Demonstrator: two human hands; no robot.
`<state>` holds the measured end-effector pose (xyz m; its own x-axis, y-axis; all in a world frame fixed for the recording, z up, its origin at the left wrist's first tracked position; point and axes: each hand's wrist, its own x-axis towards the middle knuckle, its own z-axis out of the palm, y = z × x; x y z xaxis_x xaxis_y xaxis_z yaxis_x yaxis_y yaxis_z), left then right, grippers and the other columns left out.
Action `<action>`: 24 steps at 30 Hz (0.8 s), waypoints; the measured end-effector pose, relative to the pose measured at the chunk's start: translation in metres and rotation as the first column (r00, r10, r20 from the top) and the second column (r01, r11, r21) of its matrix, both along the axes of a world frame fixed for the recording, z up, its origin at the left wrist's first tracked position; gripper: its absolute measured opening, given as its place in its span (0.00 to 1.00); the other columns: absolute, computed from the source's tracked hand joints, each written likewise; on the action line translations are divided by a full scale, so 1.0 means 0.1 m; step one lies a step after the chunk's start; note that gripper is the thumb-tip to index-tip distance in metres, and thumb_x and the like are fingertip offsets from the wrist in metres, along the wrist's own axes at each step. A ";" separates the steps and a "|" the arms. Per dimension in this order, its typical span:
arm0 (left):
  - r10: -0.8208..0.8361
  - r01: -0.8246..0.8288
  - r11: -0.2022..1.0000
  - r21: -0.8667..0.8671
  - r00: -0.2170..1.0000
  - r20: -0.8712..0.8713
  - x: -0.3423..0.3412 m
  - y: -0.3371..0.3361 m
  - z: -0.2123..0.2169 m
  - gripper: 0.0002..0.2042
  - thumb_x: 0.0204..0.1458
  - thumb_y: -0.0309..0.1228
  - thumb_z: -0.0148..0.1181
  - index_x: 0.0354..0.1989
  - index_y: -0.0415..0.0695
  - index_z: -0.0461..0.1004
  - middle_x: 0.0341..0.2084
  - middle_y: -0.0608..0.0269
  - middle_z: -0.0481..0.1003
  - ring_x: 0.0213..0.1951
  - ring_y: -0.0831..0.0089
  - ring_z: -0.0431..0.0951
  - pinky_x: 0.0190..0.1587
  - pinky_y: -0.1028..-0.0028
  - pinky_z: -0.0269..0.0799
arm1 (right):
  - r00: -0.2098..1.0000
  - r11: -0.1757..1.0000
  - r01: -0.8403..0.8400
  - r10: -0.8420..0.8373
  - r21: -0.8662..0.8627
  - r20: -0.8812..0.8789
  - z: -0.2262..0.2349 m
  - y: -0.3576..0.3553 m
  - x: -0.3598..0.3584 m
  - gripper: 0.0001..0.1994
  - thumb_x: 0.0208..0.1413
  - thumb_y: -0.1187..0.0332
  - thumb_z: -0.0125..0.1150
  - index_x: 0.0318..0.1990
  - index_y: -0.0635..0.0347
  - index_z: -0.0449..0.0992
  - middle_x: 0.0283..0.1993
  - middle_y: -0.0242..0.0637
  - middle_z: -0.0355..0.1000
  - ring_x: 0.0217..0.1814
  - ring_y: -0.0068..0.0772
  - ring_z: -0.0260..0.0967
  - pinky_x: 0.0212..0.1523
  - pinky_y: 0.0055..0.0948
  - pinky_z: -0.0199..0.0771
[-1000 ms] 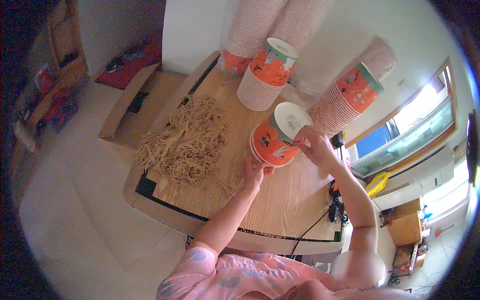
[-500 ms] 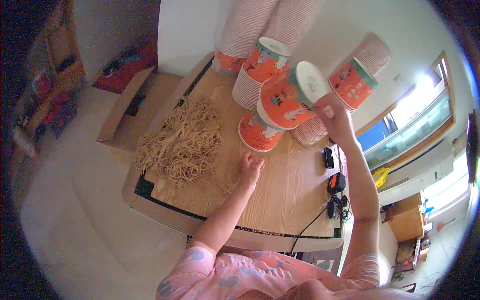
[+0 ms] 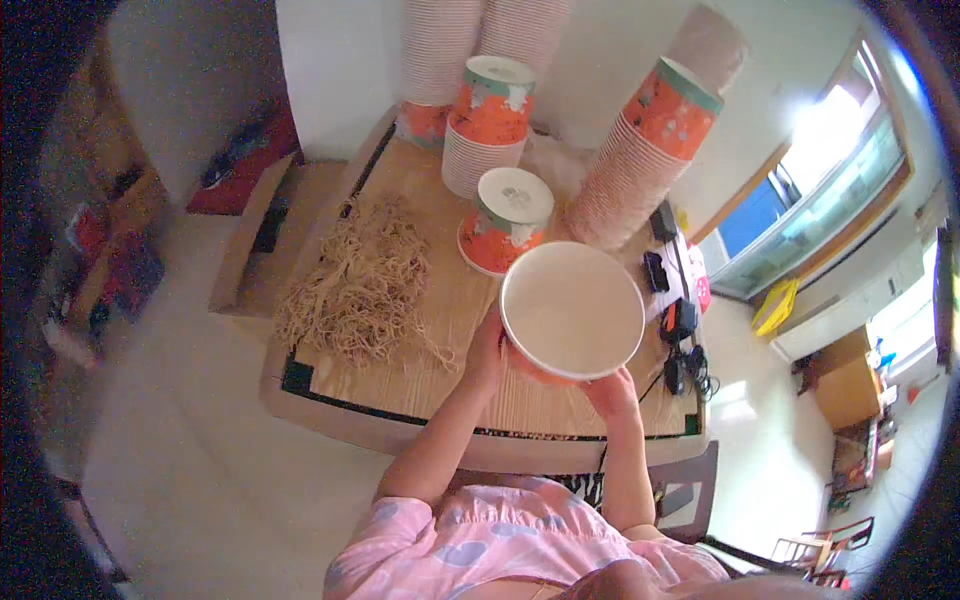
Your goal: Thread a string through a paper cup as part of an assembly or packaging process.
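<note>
Both of my hands hold a large orange paper tub (image 3: 572, 310), its wide white mouth turned up toward me. My left hand (image 3: 487, 348) closes on its left wall, the fingertips partly hidden behind it. Low on the right side, my right hand (image 3: 611, 393) grips the wall near the rim. Just beyond, another paper tub (image 3: 505, 246) stands upside down on the wooden table (image 3: 455, 395). To the left on the tabletop lies a tangled heap of tan paper strands (image 3: 360, 285).
Behind stands a short stack of upturned tubs (image 3: 486, 135). A tall stack (image 3: 640, 150) leans at the right, and more stacks (image 3: 440, 60) rise at the back left. Black adapters and cables (image 3: 679, 322) lie along the right edge. An open cardboard box (image 3: 270, 235) sits left of the table.
The tub was upside down above another tub, with my right hand at its base. Now it is lower and nearer, mouth up, and my left hand has taken hold too.
</note>
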<state>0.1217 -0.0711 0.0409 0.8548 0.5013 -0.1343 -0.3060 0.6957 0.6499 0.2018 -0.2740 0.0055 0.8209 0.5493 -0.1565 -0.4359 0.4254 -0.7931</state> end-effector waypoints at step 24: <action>0.222 -0.125 0.771 0.624 0.972 -0.080 -0.29 0.14 -0.94 0.16 0.53 0.34 0.53 0.47 0.38 0.65 0.37 0.63 0.71 0.39 0.75 0.71 0.44 0.75 0.67 | 0.936 0.880 0.043 0.130 -0.473 0.327 -0.16 -0.58 -0.52 0.22 0.51 0.77 0.45 0.56 0.57 0.60 0.52 0.30 0.63 0.53 0.25 0.61 0.49 0.23 0.63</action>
